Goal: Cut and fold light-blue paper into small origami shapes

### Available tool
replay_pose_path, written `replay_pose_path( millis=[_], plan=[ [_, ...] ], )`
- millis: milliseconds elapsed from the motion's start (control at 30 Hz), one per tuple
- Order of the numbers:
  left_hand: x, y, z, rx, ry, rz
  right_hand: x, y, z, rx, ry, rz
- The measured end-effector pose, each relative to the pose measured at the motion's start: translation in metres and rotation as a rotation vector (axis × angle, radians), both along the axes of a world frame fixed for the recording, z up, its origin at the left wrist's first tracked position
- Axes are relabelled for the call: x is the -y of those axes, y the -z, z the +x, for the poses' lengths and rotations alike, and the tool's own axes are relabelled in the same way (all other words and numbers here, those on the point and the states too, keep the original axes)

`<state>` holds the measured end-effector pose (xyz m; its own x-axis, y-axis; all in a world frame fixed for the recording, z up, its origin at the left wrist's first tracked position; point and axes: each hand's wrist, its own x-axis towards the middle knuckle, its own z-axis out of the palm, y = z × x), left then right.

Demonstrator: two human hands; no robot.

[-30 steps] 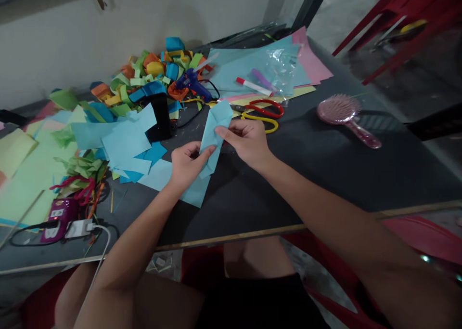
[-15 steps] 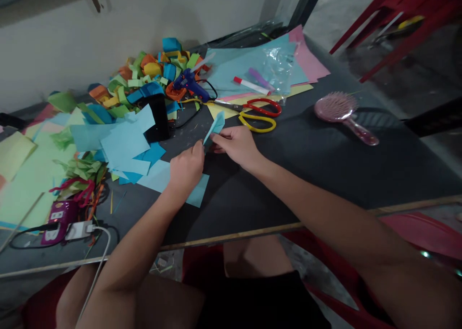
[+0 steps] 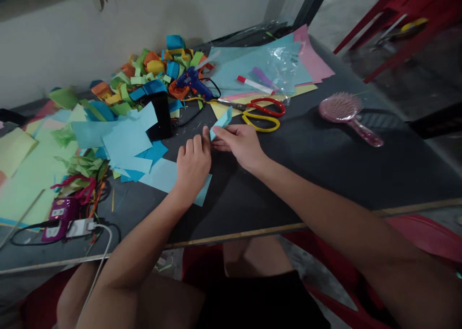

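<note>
One chair on flr nr dark tbl.

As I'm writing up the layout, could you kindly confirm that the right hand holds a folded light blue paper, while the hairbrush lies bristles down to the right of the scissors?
Not quite: the head view shows the hairbrush lying bristles up. It is indeed to the right of the scissors, and the right hand holds the folded light blue paper.
</note>
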<state>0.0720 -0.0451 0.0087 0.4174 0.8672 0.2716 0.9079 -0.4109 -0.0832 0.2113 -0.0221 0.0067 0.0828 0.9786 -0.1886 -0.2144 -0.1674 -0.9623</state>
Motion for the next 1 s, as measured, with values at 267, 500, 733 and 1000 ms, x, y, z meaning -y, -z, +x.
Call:
replay_pose_path(
  millis=[267, 500, 733, 1000],
  plan=[
    [-0.016, 0.003, -0.011, 0.340, 0.077, -0.026, -0.008, 0.000, 0.010, -0.103, 0.043, -0.017],
    [-0.024, -0.011, -0.025, 0.371, 0.108, -0.061, -0.015, -0.006, 0.025, -0.105, 0.133, -0.079],
    [-0.023, -0.013, -0.025, 0.426, 0.182, -0.044, -0.013, -0.006, 0.015, -0.090, 0.123, -0.108],
    [-0.027, -0.003, -0.036, 0.438, 0.273, -0.087, -0.015, 0.010, 0.028, 0.452, 0.124, 0.149]
  ],
)
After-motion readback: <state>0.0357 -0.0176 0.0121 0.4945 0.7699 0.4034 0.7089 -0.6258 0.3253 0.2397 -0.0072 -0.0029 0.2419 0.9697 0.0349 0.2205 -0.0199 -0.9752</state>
